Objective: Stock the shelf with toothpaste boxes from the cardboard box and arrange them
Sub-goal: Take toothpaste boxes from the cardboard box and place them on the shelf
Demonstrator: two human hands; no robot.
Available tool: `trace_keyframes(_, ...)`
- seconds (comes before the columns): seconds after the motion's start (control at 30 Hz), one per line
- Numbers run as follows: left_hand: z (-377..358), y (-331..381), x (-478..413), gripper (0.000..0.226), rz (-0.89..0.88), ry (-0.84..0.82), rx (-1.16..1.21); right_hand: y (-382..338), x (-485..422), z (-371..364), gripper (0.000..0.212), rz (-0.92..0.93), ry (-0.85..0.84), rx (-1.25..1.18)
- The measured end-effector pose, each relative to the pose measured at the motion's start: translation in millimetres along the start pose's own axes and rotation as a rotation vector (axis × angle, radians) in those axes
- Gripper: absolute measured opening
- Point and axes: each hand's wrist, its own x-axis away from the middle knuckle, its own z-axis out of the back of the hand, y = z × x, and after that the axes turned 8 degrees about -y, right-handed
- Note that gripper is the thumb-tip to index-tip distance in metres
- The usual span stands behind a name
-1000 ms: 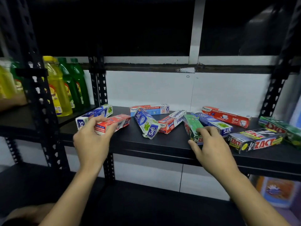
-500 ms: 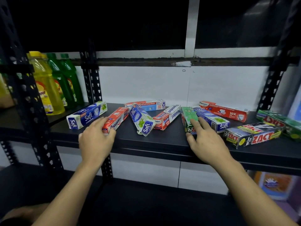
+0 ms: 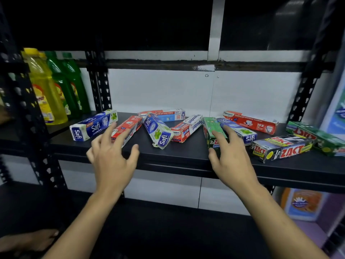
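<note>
Fingers of the left hand (image 3: 112,159), spread apart at centre-left, reach over the red Pepsodent box (image 3: 128,127) on the shelf (image 3: 186,151). Right of centre, the right hand (image 3: 232,161) rests straight fingers on the green box (image 3: 211,128), thumb beside its near end.

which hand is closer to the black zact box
Right. The right hand rests on the green box just left of the black ZACT box; the left hand is far off to its left, over the red Pepsodent box.
</note>
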Motion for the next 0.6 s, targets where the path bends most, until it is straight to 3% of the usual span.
trace_keyframes(0.23,-1.8,27.8,53.6,0.034,-0.265,-0.031,0.101,-22.1,68.4,-28.1,0.033,0.294,0.15,0.074)
trace_keyframes(0.37,-27.4,21.9,100.3,0.031,-0.391,-0.224,0.135,-15.5,109.9,-66.1,0.03,0.323,-0.046,0.07)
trace_keyframes(0.6,-91.3,-27.0,192.3,0.032,-0.348,-0.703,0.034,21.9,179.5,-154.8,0.043,0.281,-0.508,0.124)
